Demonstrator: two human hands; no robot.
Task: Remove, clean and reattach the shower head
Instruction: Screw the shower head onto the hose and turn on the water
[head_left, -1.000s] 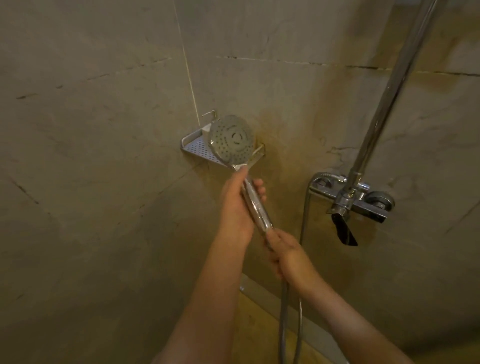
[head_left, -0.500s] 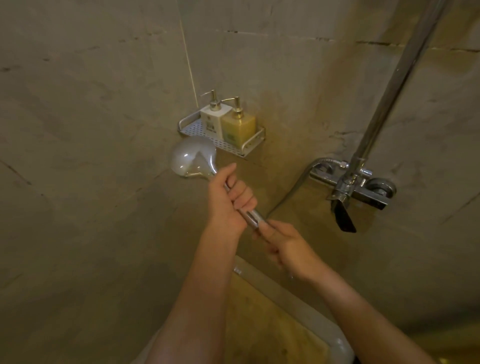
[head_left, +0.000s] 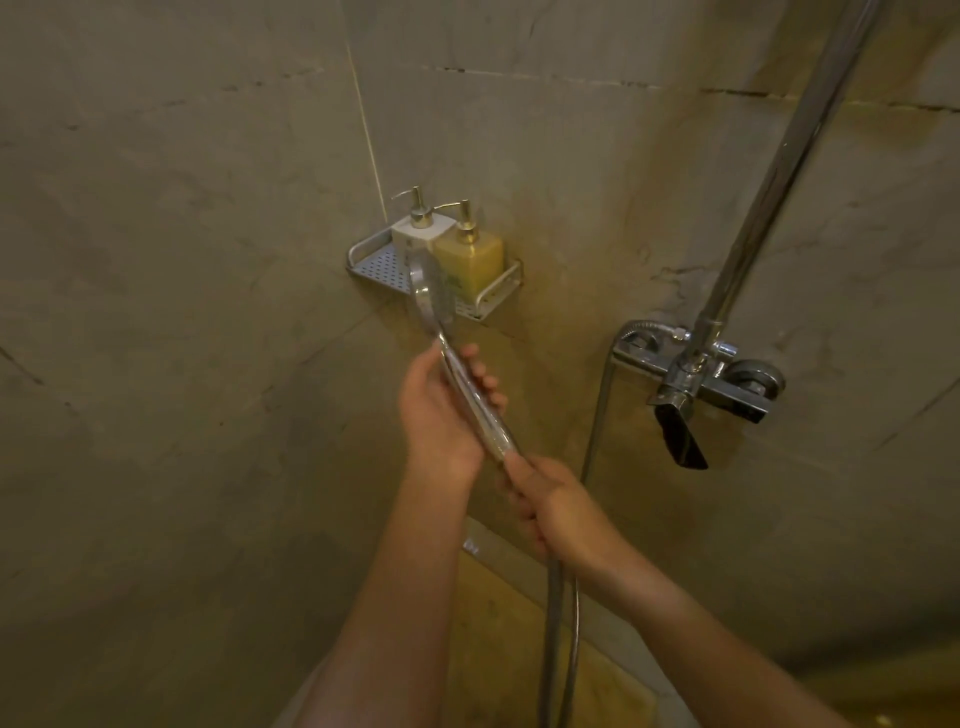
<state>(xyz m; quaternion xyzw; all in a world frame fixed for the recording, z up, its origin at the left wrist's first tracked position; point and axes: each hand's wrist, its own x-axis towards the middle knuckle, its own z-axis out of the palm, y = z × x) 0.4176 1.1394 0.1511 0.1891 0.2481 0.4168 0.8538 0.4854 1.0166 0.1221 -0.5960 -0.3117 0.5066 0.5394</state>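
Now, left hand: the left hand (head_left: 441, 415) has its fingers curled around the handle of the chrome handheld shower head (head_left: 457, 358).
Shower head: centre of view, edge-on, disc at 11 o'clock, overlapping the perforated metal corner shelf (head_left: 376, 265).
Right hand: the right hand (head_left: 553, 501), at 5 o'clock from the left, is closed over the handle's lower end where the silver flexible hose (head_left: 563, 623) joins.
Shelf: white pump bottle (head_left: 421, 231) and yellow pump bottle (head_left: 470, 260), touching.
Mixer: chrome wall tap (head_left: 696, 376) at 3 o'clock, riser pipe (head_left: 779, 171) running toward 1 o'clock.
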